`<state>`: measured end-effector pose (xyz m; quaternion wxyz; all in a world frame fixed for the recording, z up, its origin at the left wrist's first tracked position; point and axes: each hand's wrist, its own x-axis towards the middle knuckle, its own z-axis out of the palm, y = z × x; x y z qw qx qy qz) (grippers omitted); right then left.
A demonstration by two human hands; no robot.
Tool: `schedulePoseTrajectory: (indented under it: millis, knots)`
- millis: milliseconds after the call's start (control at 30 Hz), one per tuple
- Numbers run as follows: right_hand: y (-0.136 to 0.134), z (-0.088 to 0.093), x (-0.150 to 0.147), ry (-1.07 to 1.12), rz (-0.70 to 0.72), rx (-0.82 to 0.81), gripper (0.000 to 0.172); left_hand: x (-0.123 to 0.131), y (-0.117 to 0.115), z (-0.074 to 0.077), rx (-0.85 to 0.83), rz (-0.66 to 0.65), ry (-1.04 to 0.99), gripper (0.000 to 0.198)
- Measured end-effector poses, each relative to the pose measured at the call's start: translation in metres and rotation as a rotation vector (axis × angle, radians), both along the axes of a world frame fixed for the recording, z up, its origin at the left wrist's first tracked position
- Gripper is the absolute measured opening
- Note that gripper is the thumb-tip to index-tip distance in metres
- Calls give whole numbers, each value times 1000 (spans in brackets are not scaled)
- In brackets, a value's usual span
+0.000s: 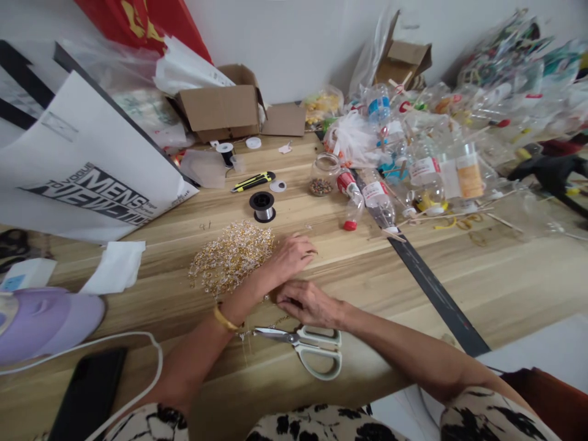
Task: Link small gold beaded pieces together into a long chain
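Note:
My left hand [290,257] rests on the wooden table [367,275] at the right edge of a heap of small gold and white beaded pieces [232,257]; its fingers are curled together, and what they pinch is too small to make out. A gold bangle [225,318] sits on that wrist. My right hand [307,303] lies just below it, fingers pressed together on the table near a thin beaded strand. White-handled scissors [307,346] lie shut right below my right hand.
A wire spool [263,206], a yellow-black box cutter [252,182] and a jar of beads [323,174] stand behind the heap. Plastic bottles [376,196] and clutter fill the right back. A paper bag [87,177], cardboard box [220,107], purple cap [41,318] and phone [87,395] sit left.

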<state>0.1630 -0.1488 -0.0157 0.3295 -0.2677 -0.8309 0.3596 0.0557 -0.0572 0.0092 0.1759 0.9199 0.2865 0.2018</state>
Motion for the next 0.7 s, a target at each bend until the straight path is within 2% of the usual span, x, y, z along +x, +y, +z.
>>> schedulePoseTrajectory:
  millis: [100,233,467,567,700]
  knots:
    - [1,-2,1,-12,17,14,10,17,12,-10,20,-71,90,8]
    - [2,0,2,-27,28,15,11,21,19,-16,11,-70,119,7]
    - [2,1,3,-34,30,10,10,11,16,-10,47,-59,161,7]
    - [2,2,3,-33,27,11,10,-4,11,-2,-3,50,62,9]
    - [2,0,3,-26,28,9,9,-37,-2,6,-179,299,-162,8]
